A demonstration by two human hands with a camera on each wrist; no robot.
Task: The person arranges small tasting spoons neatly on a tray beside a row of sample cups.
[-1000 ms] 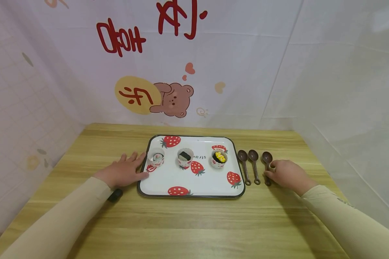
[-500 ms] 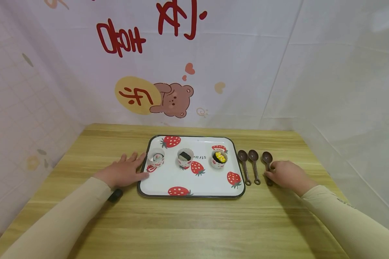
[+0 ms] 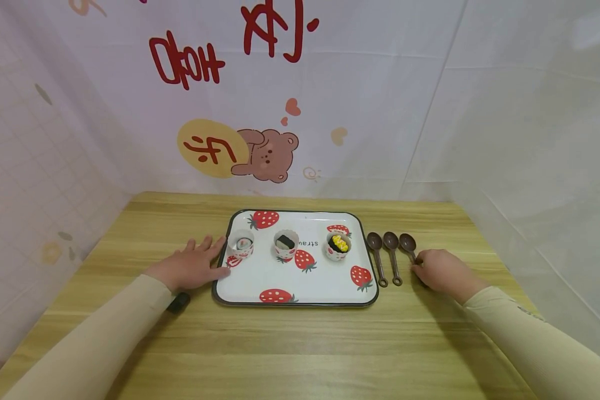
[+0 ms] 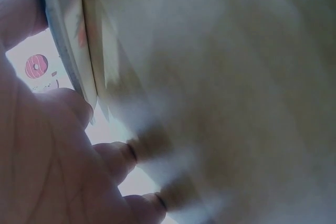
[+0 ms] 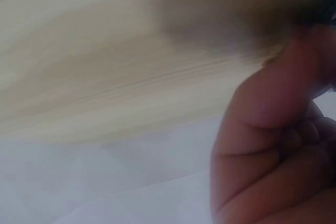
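Fingers spread, my left hand [image 3: 190, 266] rests on the table against the left edge of a white strawberry-print tray [image 3: 310, 283], its thumb over the rim. On the tray stand three paper cups: one with a sushi roll [image 3: 244, 243], one with a black-and-white piece [image 3: 285, 241], one with a yellow-topped piece [image 3: 338, 243]. My right hand [image 3: 442, 272] pinches the handle of the rightmost brown spoon [image 3: 407, 242], most of the handle hidden under the fingers. Curled thumb and fingers fill the right side of the right wrist view, where the spoon is hardly visible.
Two more brown spoons, a left one [image 3: 375, 241] and a middle one [image 3: 391, 241], lie side by side right of the tray. A small black object [image 3: 178, 303] sits by my left wrist. Printed white cloth [image 3: 360, 83] hangs behind the wooden table [image 3: 300, 344].
The rightmost spoon's bowl has shifted slightly left, toward the other two, and its handle now slants under my right hand. My left hand and the tray have stayed put.
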